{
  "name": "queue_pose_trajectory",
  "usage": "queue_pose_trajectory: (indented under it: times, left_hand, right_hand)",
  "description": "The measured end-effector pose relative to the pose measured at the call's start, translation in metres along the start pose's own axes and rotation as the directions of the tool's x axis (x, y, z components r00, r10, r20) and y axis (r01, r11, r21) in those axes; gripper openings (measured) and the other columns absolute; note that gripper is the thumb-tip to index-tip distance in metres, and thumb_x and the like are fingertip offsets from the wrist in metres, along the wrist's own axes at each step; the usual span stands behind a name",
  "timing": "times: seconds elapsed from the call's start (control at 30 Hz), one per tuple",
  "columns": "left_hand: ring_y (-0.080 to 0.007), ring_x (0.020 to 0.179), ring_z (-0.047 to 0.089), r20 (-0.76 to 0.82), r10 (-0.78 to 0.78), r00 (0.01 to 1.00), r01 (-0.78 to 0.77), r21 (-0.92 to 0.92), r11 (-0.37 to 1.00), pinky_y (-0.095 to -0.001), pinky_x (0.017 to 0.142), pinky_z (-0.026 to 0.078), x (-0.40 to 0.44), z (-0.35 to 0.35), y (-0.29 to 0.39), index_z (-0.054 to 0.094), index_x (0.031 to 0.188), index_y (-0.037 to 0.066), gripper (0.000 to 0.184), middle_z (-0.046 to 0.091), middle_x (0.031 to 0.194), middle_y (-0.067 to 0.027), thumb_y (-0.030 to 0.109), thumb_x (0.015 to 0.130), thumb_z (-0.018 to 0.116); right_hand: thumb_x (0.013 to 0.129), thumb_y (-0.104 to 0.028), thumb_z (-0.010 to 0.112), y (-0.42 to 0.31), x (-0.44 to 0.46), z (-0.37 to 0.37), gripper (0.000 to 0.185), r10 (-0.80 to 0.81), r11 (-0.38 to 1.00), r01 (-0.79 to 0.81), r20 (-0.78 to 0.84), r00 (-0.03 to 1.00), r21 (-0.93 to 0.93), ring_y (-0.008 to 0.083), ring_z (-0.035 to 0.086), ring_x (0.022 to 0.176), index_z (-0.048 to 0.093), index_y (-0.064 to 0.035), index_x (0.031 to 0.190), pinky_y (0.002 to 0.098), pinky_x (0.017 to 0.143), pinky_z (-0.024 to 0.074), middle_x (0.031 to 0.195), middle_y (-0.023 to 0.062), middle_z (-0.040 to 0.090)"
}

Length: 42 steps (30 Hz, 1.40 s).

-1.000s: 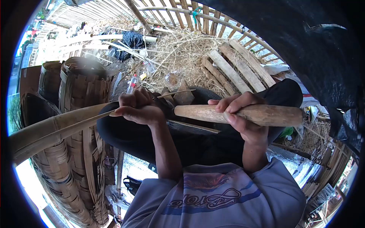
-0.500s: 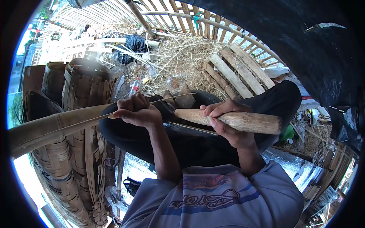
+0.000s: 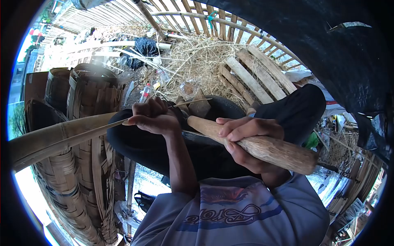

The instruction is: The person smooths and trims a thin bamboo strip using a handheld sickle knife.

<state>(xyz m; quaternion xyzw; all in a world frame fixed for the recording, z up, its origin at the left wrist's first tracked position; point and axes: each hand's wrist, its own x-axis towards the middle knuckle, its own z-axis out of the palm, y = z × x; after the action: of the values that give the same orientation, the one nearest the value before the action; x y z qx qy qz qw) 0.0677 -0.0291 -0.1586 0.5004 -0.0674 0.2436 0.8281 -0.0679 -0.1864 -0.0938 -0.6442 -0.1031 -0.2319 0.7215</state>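
My left hand (image 3: 152, 117) is closed around a thin bamboo strip (image 3: 191, 102), its thumb pressed along it. The pointed end sticks out to the right, while leftward the strip runs beside a thick bamboo pole (image 3: 61, 134). In my right hand (image 3: 256, 141) is a knife with a long, thick wooden handle (image 3: 279, 152), gripped near the middle. The handle slants down to the right. Its front end is close to my left hand, and the dark blade there is mostly hidden. Both hands are above my crossed legs in dark trousers.
Tall woven bamboo baskets (image 3: 88, 98) stand at the left. Ahead lie straw (image 3: 201, 57), wooden slats (image 3: 250, 80), a plastic bottle (image 3: 145, 92) and dark bundles (image 3: 146, 46). A bamboo fence (image 3: 223, 26) closes the back, and a dark sheet (image 3: 340, 57) hangs at upper right.
The knife handle's rear end has swung down and to the right with my right hand. My left hand has shifted slightly right and up, still on the strip.
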Motion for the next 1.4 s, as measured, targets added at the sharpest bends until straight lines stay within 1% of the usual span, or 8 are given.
queue_pose_trajectory:
  times: [0.07, 0.17, 0.3, 0.6, 1.1, 1.13, 1.23, 1.4]
  left_hand:
    - [-0.0037, 0.040, 0.010, 0.001, 0.018, 1.000, -0.018, 0.015, 1.000, -0.0226, 0.035, 0.009, 0.002, 0.000, 0.000, 0.022, 0.064, 0.015, 0.055, 0.013, 0.048, 0.0066, 0.065, 0.088, 0.029]
    - [-0.0039, 0.040, 0.011, 0.014, 0.006, 1.000, -0.007, 0.048, 0.999, -0.0221, 0.034, 0.011, 0.001, 0.001, 0.004, 0.022, 0.064, 0.015, 0.056, 0.013, 0.048, 0.0062, 0.065, 0.088, 0.028]
    - [-0.0048, 0.040, 0.011, 0.042, 0.007, 0.999, -0.008, 0.038, 0.999, -0.0220, 0.034, 0.011, 0.003, -0.001, 0.001, 0.021, 0.064, 0.016, 0.055, 0.013, 0.047, 0.0061, 0.065, 0.089, 0.025]
    - [-0.0040, 0.040, 0.011, 0.029, 0.021, 0.999, -0.022, 0.040, 0.999, -0.0213, 0.035, 0.012, 0.000, 0.000, 0.000, 0.023, 0.065, 0.015, 0.056, 0.013, 0.048, 0.0065, 0.065, 0.088, 0.028]
    - [-0.0034, 0.040, 0.012, 0.011, 0.026, 1.000, -0.026, 0.002, 1.000, -0.0226, 0.036, 0.010, -0.003, 0.013, 0.001, 0.023, 0.065, 0.014, 0.056, 0.013, 0.049, 0.0070, 0.064, 0.088, 0.033]
    - [-0.0035, 0.040, 0.011, 0.017, 0.016, 1.000, -0.015, -0.021, 1.000, -0.0228, 0.035, 0.010, -0.005, 0.008, -0.002, 0.023, 0.065, 0.014, 0.056, 0.012, 0.050, 0.0072, 0.064, 0.088, 0.032]
    - [-0.0037, 0.040, 0.011, 0.046, 0.000, 0.999, 0.000, -0.011, 1.000, -0.0232, 0.035, 0.010, -0.005, 0.008, 0.002, 0.023, 0.065, 0.014, 0.056, 0.012, 0.051, 0.0073, 0.064, 0.089, 0.032]
    - [-0.0038, 0.041, 0.013, -0.039, 0.012, 0.999, -0.012, -0.008, 1.000, -0.0244, 0.038, 0.010, -0.001, 0.004, -0.005, 0.024, 0.065, 0.013, 0.057, 0.014, 0.054, 0.0058, 0.064, 0.088, 0.033]
  right_hand:
    - [0.075, 0.004, 0.063, 0.014, -0.003, 0.000, 0.012, 0.205, 0.979, -0.205, 0.109, 0.973, -0.015, 0.0197, 0.066, 0.080, 0.057, 0.0001, 0.085, 0.0451, 0.088, 0.0516, 0.078, 0.0135, 0.064]
    - [0.071, 0.007, 0.065, 0.007, -0.002, -0.004, 0.016, 0.088, 0.995, -0.091, -0.077, 0.993, -0.033, 0.0173, 0.067, 0.080, 0.057, -0.0006, 0.082, 0.0344, 0.084, 0.0537, 0.077, 0.0095, 0.065]
    - [0.077, 0.005, 0.061, 0.001, -0.001, 0.000, 0.010, 0.098, 0.993, -0.096, -0.022, 0.995, 0.075, 0.0205, 0.065, 0.081, 0.056, 0.0009, 0.084, 0.0472, 0.088, 0.0508, 0.080, 0.0140, 0.063]
    - [0.069, 0.007, 0.065, 0.000, 0.009, 0.005, 0.016, 0.105, 0.988, -0.099, 0.050, 0.993, -0.118, 0.0173, 0.067, 0.073, 0.056, -0.0007, 0.080, 0.0335, 0.080, 0.0545, 0.074, 0.0114, 0.064]
    - [0.070, 0.005, 0.066, -0.004, 0.008, -0.001, 0.015, 0.069, 0.997, -0.069, -0.011, 0.998, -0.041, 0.0187, 0.068, 0.077, 0.058, -0.0014, 0.081, 0.0348, 0.086, 0.0526, 0.075, 0.0108, 0.065]
    - [0.074, 0.004, 0.062, 0.009, 0.006, 0.001, 0.012, 0.077, 0.990, -0.071, 0.050, 0.996, -0.123, 0.0203, 0.066, 0.081, 0.057, 0.0008, 0.084, 0.0467, 0.088, 0.0504, 0.080, 0.0141, 0.065]
    - [0.070, 0.008, 0.066, 0.015, 0.003, -0.003, 0.017, 0.141, 0.976, -0.147, -0.051, 0.989, -0.158, 0.0189, 0.067, 0.078, 0.057, -0.0009, 0.080, 0.0346, 0.085, 0.0529, 0.078, 0.0109, 0.065]
    - [0.072, 0.007, 0.064, 0.006, -0.002, -0.001, 0.016, 0.106, 0.994, -0.104, -0.064, 0.992, 0.046, 0.0192, 0.067, 0.079, 0.057, -0.0009, 0.083, 0.0410, 0.087, 0.0524, 0.079, 0.0118, 0.065]
